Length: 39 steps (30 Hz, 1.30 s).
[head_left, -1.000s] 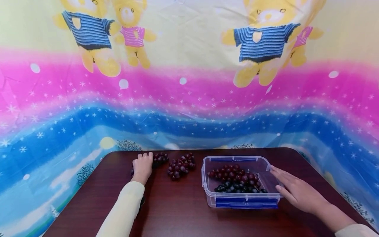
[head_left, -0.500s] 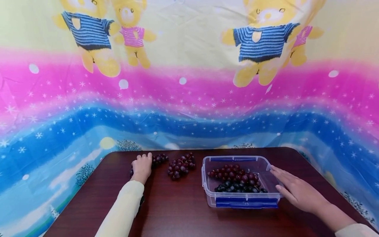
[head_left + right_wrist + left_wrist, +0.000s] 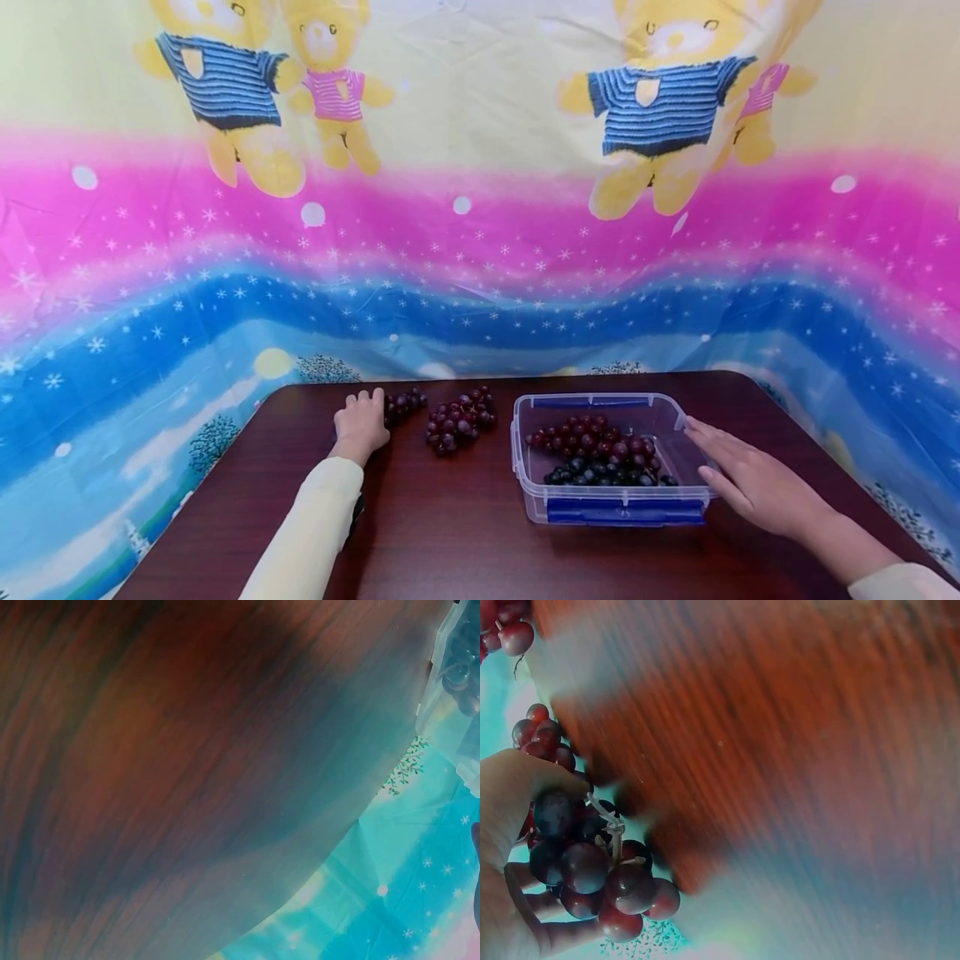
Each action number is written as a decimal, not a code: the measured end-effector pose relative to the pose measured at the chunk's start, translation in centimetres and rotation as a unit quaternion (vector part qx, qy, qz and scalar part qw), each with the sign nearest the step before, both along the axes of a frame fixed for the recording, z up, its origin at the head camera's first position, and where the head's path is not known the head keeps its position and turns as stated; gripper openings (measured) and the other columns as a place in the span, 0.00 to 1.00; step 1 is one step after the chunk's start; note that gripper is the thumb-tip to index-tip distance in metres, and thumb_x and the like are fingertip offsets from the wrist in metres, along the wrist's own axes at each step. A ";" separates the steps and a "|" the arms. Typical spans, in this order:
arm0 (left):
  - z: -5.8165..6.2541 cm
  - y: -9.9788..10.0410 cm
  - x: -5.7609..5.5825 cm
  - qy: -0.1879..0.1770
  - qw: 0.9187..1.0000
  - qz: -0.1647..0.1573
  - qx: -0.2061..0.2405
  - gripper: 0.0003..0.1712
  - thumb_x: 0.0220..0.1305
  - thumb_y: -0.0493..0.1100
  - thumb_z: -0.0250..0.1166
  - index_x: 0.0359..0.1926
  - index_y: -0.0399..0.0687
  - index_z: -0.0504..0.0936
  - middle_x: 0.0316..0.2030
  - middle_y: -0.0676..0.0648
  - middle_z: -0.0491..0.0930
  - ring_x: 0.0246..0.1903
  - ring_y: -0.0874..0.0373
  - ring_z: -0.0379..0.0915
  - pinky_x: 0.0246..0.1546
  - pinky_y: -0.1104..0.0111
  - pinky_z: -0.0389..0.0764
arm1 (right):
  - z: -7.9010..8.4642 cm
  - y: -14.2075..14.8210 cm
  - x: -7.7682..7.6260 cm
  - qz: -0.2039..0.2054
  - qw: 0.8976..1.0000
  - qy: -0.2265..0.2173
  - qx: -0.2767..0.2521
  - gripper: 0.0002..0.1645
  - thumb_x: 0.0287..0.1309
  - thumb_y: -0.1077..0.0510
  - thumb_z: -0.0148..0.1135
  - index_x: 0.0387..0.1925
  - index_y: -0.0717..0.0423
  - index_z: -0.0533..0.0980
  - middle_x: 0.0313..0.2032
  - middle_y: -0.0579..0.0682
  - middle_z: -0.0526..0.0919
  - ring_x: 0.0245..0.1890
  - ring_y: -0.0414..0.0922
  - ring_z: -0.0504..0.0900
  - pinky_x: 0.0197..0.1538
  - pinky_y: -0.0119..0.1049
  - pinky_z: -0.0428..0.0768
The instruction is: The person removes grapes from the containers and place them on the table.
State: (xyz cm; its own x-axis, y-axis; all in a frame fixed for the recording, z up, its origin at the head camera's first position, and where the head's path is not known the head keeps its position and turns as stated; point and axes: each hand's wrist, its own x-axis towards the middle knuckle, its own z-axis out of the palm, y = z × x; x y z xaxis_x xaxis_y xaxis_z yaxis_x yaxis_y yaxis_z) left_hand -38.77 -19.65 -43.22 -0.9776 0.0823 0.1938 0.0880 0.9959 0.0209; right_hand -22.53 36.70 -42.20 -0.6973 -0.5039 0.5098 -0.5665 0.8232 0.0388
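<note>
Over table (image 3: 450,550), left hand (image 3: 360,427) grips grapes (image 3: 585,868); straight-fingered right hand (image 3: 761,483) touches clear container (image 3: 626,512).

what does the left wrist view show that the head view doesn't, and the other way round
Only the left wrist view shows the pale stem of the held grape bunch and that bunch's near side.

Only the head view shows the right hand at the side of the clear container, the red grapes and dark grapes inside it, and the printed bears.

Both show the left hand, other grapes to its right, the tabletop and part of the patterned backdrop.
</note>
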 end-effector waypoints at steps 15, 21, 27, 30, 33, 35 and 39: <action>0.2 0.3 0.6 -0.004 1.000 -0.009 -0.005 0.39 0.53 0.44 0.72 0.63 0.36 0.66 0.54 0.31 0.69 0.53 0.35 0.64 0.38 0.42 0.76 | 0.1 0.1 0.0 -0.009 1.000 -0.008 0.002 0.31 0.65 0.56 0.60 0.67 0.60 0.67 0.67 0.58 0.67 0.69 0.25 0.43 0.65 0.16 0.39; 0.3 0.2 0.6 -0.006 1.000 -0.016 0.000 0.40 0.52 0.46 0.71 0.63 0.36 0.66 0.55 0.30 0.68 0.53 0.34 0.63 0.38 0.41 0.74 | 0.2 0.1 0.0 -0.010 1.000 -0.009 0.002 0.31 0.64 0.56 0.60 0.67 0.61 0.67 0.67 0.58 0.67 0.68 0.23 0.39 0.64 0.15 0.38; 0.3 0.2 0.6 -0.012 1.000 -0.013 -0.001 0.42 0.53 0.50 0.70 0.64 0.36 0.66 0.58 0.30 0.66 0.56 0.33 0.61 0.41 0.39 0.73 | 0.2 0.1 0.1 -0.010 1.000 -0.009 0.003 0.31 0.65 0.56 0.60 0.67 0.61 0.67 0.66 0.59 0.67 0.68 0.24 0.41 0.64 0.16 0.39; 0.3 0.2 0.7 -0.013 1.000 -0.013 -0.001 0.42 0.54 0.51 0.70 0.64 0.36 0.65 0.58 0.30 0.66 0.56 0.34 0.61 0.41 0.39 0.73 | 0.2 0.0 0.1 -0.012 1.000 -0.010 0.002 0.31 0.65 0.55 0.60 0.67 0.61 0.67 0.66 0.59 0.67 0.68 0.23 0.40 0.64 0.15 0.38; 0.3 0.1 0.7 -0.012 1.000 -0.012 0.000 0.42 0.54 0.51 0.71 0.65 0.36 0.66 0.58 0.30 0.66 0.56 0.34 0.61 0.42 0.39 0.73 | 0.2 0.0 0.1 -0.011 1.000 -0.010 0.002 0.31 0.66 0.55 0.59 0.68 0.60 0.66 0.66 0.59 0.67 0.68 0.23 0.39 0.64 0.15 0.38; 0.3 0.1 0.7 -0.010 1.000 -0.012 0.001 0.42 0.54 0.51 0.71 0.64 0.36 0.66 0.58 0.30 0.66 0.56 0.34 0.61 0.42 0.38 0.72 | 0.2 0.0 0.1 -0.010 1.000 -0.010 0.002 0.32 0.66 0.55 0.59 0.68 0.60 0.66 0.66 0.59 0.67 0.68 0.23 0.39 0.64 0.16 0.38; 0.2 0.0 0.6 -0.009 1.000 -0.013 0.002 0.42 0.53 0.51 0.71 0.64 0.36 0.66 0.57 0.30 0.67 0.55 0.34 0.61 0.42 0.38 0.72 | 0.2 -0.1 0.1 -0.011 1.000 -0.009 0.001 0.31 0.66 0.55 0.59 0.67 0.60 0.67 0.66 0.59 0.67 0.68 0.23 0.39 0.64 0.16 0.38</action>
State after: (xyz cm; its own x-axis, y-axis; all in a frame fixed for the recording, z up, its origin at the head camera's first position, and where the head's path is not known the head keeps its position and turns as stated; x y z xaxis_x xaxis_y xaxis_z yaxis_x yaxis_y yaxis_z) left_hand -38.20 -19.63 -43.01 -0.9785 0.1062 0.1766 0.1127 0.9933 0.0271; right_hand -22.39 36.64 -42.01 -0.7177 -0.4885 0.4962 -0.5482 0.8358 0.0300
